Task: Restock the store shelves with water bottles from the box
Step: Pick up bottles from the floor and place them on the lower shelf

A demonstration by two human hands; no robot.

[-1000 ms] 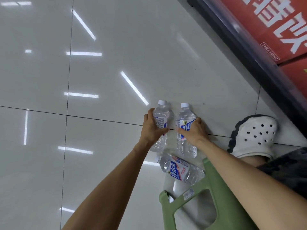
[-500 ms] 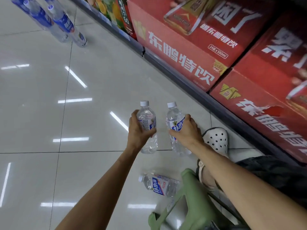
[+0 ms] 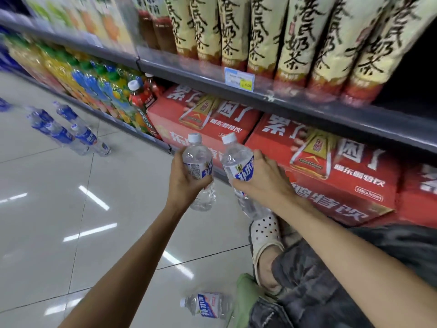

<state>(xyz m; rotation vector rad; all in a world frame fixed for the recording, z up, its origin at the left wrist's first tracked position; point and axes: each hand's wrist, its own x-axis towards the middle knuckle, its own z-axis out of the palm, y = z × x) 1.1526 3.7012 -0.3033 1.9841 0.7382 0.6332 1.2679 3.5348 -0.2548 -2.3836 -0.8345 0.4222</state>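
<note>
- Two clear water bottles were in the air, one in each hand: the left hand [image 3: 186,183] was wrapped around the label of the left bottle [image 3: 198,162], and the right hand [image 3: 262,183] was closed around the right bottle [image 3: 236,162].
- Both bottles stood almost upright with white caps up, close beside each other but not clearly touching, in front of the red drink cartons [image 3: 331,176] on the lowest level.
- To do this step well, I judged that the grip should stay on the middle of each bottle, and the two should go in one after the other, base first, so that they do not knock together.
- No free place for water was visible; the shelf edge [image 3: 307,107] above carried tall milk tea bottles [image 3: 295,39], so the right spot had to be found first.
- One more bottle [image 3: 208,304] lay on its side on the tiled floor [image 3: 59,209], near a green stool [image 3: 243,301] and the person's white shoe [image 3: 266,233].
- Several blue-label bottles [image 3: 68,133] stood on the floor further left; no box was in view.
</note>
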